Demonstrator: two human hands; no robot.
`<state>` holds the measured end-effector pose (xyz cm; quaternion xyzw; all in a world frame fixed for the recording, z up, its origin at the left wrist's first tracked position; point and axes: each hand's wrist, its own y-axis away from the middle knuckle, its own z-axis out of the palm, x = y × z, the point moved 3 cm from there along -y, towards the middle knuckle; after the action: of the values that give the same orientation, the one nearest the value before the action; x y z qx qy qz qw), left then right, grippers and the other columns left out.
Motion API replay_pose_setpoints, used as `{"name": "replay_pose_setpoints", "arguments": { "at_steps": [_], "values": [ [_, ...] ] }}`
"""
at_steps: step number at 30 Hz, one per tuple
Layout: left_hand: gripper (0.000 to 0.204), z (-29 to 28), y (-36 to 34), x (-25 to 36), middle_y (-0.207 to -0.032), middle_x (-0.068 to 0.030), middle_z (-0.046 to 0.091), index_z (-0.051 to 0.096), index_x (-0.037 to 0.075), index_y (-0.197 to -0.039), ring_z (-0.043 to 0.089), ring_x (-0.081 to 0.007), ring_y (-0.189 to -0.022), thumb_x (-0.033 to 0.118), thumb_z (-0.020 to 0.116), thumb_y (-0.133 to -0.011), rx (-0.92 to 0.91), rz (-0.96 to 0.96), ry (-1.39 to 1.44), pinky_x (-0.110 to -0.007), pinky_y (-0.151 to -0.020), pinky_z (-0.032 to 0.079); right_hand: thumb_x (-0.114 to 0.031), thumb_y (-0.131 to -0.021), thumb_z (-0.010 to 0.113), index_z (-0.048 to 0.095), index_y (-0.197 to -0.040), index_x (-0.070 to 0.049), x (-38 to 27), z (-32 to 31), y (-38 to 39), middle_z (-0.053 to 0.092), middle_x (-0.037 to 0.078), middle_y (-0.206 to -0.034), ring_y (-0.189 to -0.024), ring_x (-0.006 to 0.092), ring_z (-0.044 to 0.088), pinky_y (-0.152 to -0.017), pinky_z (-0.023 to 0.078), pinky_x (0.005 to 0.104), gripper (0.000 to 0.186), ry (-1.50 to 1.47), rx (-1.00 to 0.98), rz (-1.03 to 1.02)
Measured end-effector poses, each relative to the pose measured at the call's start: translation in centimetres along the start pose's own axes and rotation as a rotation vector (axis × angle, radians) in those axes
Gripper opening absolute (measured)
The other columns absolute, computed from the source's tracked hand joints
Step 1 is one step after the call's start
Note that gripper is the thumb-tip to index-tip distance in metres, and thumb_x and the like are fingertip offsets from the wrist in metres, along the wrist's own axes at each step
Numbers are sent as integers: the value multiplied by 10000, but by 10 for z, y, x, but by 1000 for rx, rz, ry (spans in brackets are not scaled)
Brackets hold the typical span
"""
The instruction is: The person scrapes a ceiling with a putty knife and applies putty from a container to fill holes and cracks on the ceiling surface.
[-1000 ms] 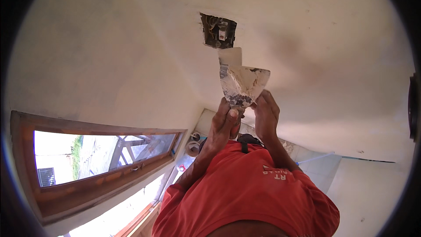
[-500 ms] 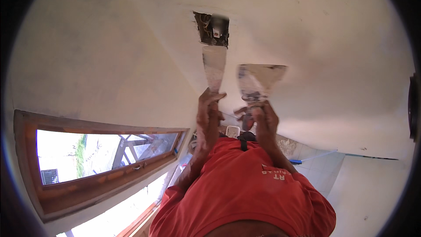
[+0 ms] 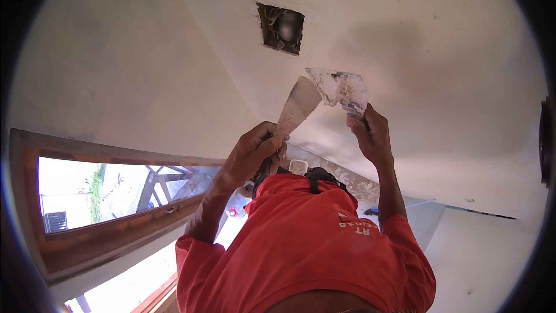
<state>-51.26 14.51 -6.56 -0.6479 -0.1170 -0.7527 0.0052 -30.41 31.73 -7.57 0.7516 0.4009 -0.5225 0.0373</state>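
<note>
My left hand (image 3: 255, 149) is closed around the handle of a narrow putty knife (image 3: 299, 104), its blade tilted up to the right. My right hand (image 3: 375, 136) grips a wider putty knife (image 3: 341, 88), whose blade is smeared with white and dark filler. The narrow blade's tip meets or overlaps the wide blade's left edge; I cannot tell whether they touch. Both blades are in front of the pale plastered surface. Above them, a square cut-out (image 3: 282, 29) in that surface shows wires and a blurred round thing inside.
A wood-framed window (image 3: 133, 220) runs along the left, with daylight behind it. Low down beyond my body are a small white container (image 3: 298, 166) and a blue broom or brush head (image 3: 371, 211) on the floor. A dark round object (image 3: 545, 142) sits at the right rim.
Both hands have moved apart. The narrow putty knife has turned from upright to a rightward tilt toward the wide one, whose blade has also turned and now shows a smeared face.
</note>
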Motion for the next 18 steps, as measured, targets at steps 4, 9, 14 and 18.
{"name": "replay_pose_setpoints", "arguments": {
  "at_steps": [4, 9, 14, 18],
  "values": [
    [243, 0, 2, 6, -783, -35, 546, 536, 4, -1040, 490, -52, -539, 241, 495, -1011, -39, -66, -50, -217, -474, 407, -77, -874, 664, 600, -1086, 6, -6, -1, -1, 585, 111, -752, -582, 190, 506, -559, 428, 305, 237, 79, -10, -29],
    [232, 8, 5, 4, -773, -25, 533, 531, -6, -1039, 475, -49, -531, 220, 487, -1008, -32, -77, -35, -217, -464, 391, -54, -862, 663, 592, -1096, -18, 2, 4, 8, 640, 140, -801, -590, 245, 587, -556, 472, 337, 247, 193, -18, -62],
    [203, 5, 8, -7, -755, -20, 522, 521, -7, -1025, 464, -48, -518, 189, 474, -1005, -25, -57, -182, -224, -453, 381, -52, -858, 668, 576, -1101, -46, 11, 11, 17, 667, 139, -834, -613, 270, 634, -548, 489, 354, 260, 258, -58, -48],
    [172, 0, 8, -24, -733, -18, 508, 503, 0, -997, 444, -50, -513, 167, 465, -993, -3, -41, -281, -234, -445, 361, -58, -858, 670, 568, -1103, -56, 17, 22, 24, 668, 134, -838, -616, 271, 636, -543, 489, 367, 265, 270, -21, -76]
  ]
}}
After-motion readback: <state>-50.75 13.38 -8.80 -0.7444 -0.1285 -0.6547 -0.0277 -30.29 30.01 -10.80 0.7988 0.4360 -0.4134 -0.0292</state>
